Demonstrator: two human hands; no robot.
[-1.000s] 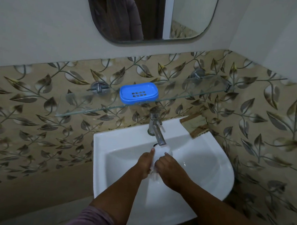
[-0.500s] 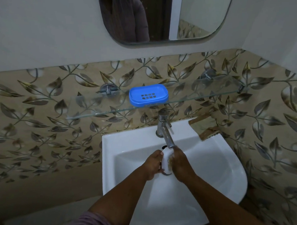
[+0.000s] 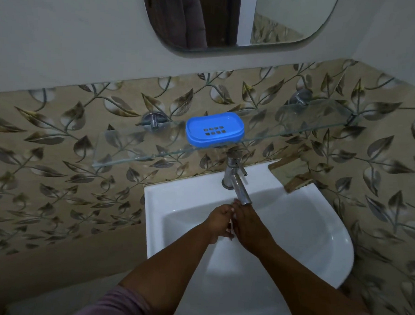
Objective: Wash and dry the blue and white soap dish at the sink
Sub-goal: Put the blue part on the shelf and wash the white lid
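Note:
The blue slotted part of the soap dish (image 3: 215,129) lies on the glass shelf (image 3: 135,149) above the tap. Down in the white sink (image 3: 329,234), my left hand (image 3: 219,223) and my right hand (image 3: 248,227) are pressed together right under the tap spout (image 3: 241,194). Between them they hold a white piece (image 3: 231,224), of which only a thin pale sliver shows. Whether water is running I cannot tell.
A mirror (image 3: 231,20) hangs on the wall above the shelf. A brown object (image 3: 293,179) sits on the sink's back right corner. Leaf-patterned tiles cover the wall around the sink.
My hands have closed together over the white piece, which showed plainly between them half a second ago. They sit slightly nearer the spout. The blue part stays on the shelf.

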